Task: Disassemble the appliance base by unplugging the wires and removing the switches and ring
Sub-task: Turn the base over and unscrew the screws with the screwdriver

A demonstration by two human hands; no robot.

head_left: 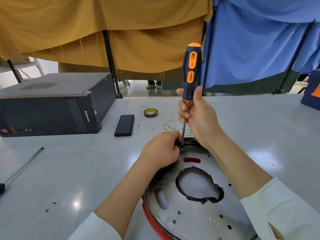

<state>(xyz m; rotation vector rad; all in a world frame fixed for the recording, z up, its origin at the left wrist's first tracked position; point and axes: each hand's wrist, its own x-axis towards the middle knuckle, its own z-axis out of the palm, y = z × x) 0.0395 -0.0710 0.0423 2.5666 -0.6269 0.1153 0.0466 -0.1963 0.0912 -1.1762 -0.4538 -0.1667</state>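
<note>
Gripping the lower end of the orange-and-black screwdriver (191, 71), our right hand (197, 116) holds it upright with fingers and thumb curled round where handle meets shaft, its tip down at the far rim of the appliance base (195, 203). Our left hand (161, 149) is clenched round a small dark part at that same rim, right beside the tip; we cannot tell exactly what the part is. We see the base lying flat at lower centre of the frame, a round silvery metal plate with punched holes and slots, a red edge along its lower left, red showing through one slot, and a ragged black ring (199, 186) of tape-like material lying on it. Just beyond the base, a bundle of pale wires (170, 126) with brass terminals lies on the grey table (69, 170). Farther out sit a roll of tape (150, 112), a black slab-shaped device (124, 125), a desktop computer (52, 104) at left, and a second screwdriver (20, 170) at the left edge.
</note>
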